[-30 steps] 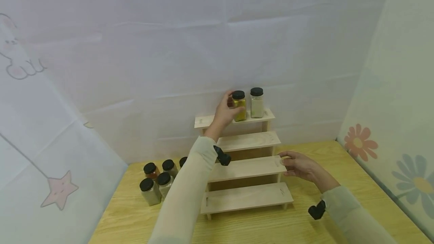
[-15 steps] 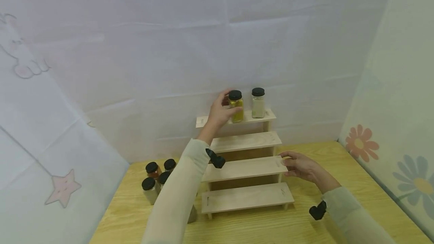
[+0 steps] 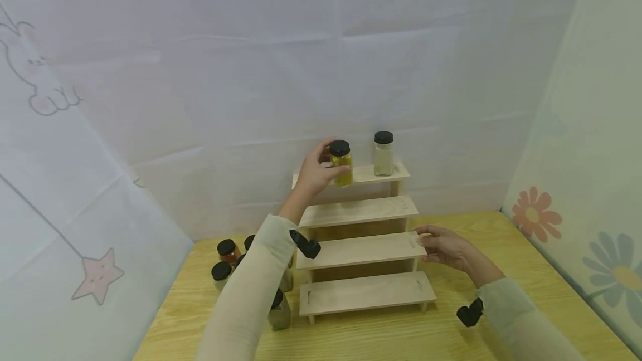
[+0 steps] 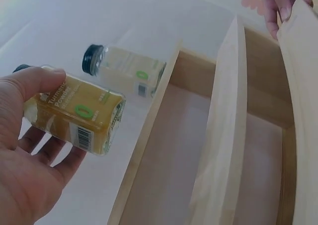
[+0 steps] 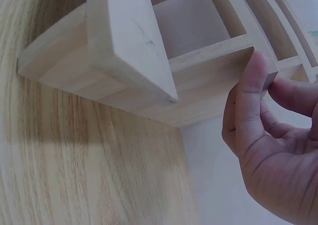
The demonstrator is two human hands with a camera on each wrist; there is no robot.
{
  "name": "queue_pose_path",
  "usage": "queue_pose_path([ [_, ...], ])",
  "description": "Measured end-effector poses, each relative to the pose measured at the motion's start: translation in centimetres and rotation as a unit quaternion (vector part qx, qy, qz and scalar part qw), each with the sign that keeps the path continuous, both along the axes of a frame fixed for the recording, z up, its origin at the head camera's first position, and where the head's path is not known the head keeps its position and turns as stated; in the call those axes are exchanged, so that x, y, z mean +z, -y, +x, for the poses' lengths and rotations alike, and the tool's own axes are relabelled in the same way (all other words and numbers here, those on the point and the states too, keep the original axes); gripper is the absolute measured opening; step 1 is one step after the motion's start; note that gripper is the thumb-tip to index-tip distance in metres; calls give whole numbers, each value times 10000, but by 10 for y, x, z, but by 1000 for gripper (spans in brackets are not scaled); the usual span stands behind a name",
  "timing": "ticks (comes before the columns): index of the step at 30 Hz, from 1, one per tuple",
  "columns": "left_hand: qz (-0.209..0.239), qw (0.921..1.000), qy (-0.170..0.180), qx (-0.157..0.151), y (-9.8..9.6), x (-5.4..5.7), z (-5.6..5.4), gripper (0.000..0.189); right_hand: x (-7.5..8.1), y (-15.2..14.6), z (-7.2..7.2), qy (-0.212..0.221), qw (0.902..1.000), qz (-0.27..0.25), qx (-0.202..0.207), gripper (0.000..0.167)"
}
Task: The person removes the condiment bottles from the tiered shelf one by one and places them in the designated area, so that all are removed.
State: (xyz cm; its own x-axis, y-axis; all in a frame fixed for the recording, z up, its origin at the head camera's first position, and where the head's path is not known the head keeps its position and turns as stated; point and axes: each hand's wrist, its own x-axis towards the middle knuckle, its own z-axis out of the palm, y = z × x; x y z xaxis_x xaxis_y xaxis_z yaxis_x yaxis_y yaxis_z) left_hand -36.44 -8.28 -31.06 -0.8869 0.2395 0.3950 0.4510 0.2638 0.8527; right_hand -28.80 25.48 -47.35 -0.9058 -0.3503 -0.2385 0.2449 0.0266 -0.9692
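Observation:
My left hand [image 3: 312,176] grips a square glass jar of yellow turmeric powder [image 3: 343,171] with a black lid, thumb across its front and fingers behind. The jar overlaps the front edge of the top step of a four-step wooden display rack [image 3: 361,251]. In the left wrist view its label and barcode [image 4: 84,137] show. Farther right on that top step, a jar of pale powder [image 3: 383,160] stands upright. My right hand [image 3: 448,249] pinches the right end of the rack's second-lowest step; in the right wrist view, thumb and forefinger [image 5: 252,93] hold the board's corner.
Several black-lidded spice jars [image 3: 227,250] stand left of the rack on the wood-grain table [image 3: 391,338], partly hidden by my left sleeve [image 3: 241,299]. A white cloth wall [image 3: 241,99] rises close behind the rack. A flower-patterned wall [image 3: 577,183] is on the right.
My left hand has moved left and slightly toward me with the turmeric jar, widening the gap to the pale jar. My right hand keeps its hold on the rack.

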Motion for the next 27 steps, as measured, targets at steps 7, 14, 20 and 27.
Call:
queue_pose_path([
  [7,378,9986,297,-210,9,-1,20,67,0,-2,-1,19,9999,-96,50,43],
  [14,312,9985,154,-415,22,3,41,66,0,-4,-5,-75,9998,79,144,45],
  [20,247,9973,220,-662,39,0,57,66,2,-2,-8,-140,9996,218,147,44],
  [27,240,9971,391,-615,59,-8,64,70,4,-2,-8,-122,9991,416,32,47],
])
